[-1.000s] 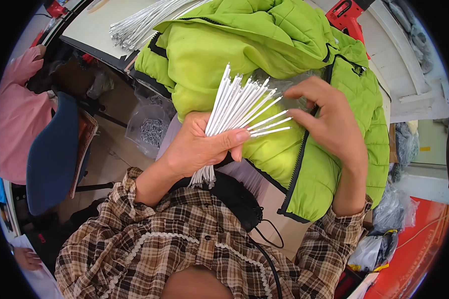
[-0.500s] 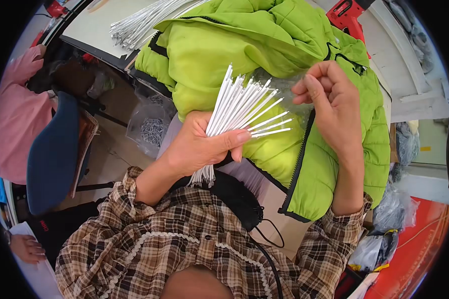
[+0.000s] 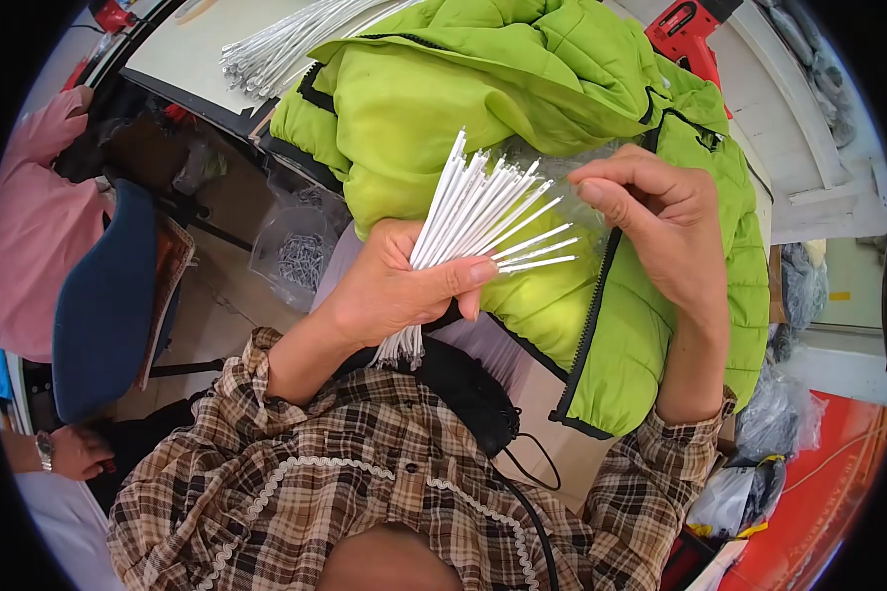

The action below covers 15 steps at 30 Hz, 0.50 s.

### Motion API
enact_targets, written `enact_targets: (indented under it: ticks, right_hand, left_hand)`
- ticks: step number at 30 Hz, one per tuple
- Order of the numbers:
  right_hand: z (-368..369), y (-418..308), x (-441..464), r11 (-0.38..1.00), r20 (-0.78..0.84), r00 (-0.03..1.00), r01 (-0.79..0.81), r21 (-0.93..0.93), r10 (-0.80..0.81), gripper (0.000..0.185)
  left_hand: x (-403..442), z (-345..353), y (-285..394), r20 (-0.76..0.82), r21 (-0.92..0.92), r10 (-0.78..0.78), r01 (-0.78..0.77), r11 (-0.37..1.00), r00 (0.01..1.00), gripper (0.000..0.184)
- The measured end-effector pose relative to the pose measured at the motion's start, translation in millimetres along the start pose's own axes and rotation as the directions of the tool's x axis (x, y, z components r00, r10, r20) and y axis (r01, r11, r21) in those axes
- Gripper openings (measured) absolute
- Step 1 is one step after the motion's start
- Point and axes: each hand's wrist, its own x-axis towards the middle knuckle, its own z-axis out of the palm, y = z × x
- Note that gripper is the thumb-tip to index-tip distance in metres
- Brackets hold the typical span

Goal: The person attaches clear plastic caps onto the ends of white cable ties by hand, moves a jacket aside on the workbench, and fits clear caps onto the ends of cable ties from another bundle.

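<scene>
My left hand point(image 3: 404, 281) is closed around a bundle of thin white wires point(image 3: 478, 202), with the thumb lying across it. Their tips, some of them metallic, fan out up and to the right; the other ends stick out below the fist. To the right, apart from the bundle, my right hand point(image 3: 665, 212) is raised with thumb and index finger pinched together. Whatever sits in that pinch, if anything, is too small to make out. Beneath both hands a bright green padded jacket point(image 3: 404, 118) with a black zip spreads over the table edge and my lap.
More white wires point(image 3: 276, 54) lie on the table point(image 3: 182, 59). A red power tool point(image 3: 685, 39) stands behind the jacket. Left are a clear bag of small metal parts point(image 3: 301, 256), a blue chair point(image 3: 103, 305), a person in pink point(image 3: 44, 236) and another person's hand point(image 3: 77, 451).
My right hand has shifted slightly and turned, its thumb and index finger now reaching left in a pinch. My left hand and the bundle stay nearly still. The other person's hand at lower left has moved up.
</scene>
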Motion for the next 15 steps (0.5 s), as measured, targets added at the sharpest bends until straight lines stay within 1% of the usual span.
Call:
enact_targets:
  ticks: [3,7,8,12,13,15]
  right_hand:
    - [0,2,-1,1.000,0.001,1.000,0.003,-0.017,-0.003,0.010]
    - [-1,3,-3,0.993,0.264,0.964,0.013,-0.117,0.019,0.008]
    - [-1,2,-3,0.993,0.264,0.964,0.014,-0.117,0.018,0.008]
    - [-5,-13,-2,0.950,0.096,0.967,-0.209,-0.233,0.236,0.006]
    - [-5,-13,-3,0.949,0.095,0.967,-0.209,-0.235,0.236,0.006]
    - [-1,-12,-3,0.936,0.159,0.956,-0.194,-0.292,0.247,0.011]
  left_hand:
    - [1,0,0,0.006,0.006,-0.001,0.001,1.000,1.000,0.006]
    - [1,-2,0,0.012,0.035,-0.015,0.015,0.999,1.000,0.006]
    - [1,-2,0,0.012,0.036,-0.015,0.015,0.999,1.000,0.006]
    - [0,-2,0,0.041,-0.013,0.001,0.000,1.000,0.999,0.005]
    - [1,-2,1,0.043,-0.014,0.002,-0.001,1.000,0.999,0.005]
    - [1,-2,1,0.042,-0.013,-0.007,0.008,1.000,0.999,0.005]
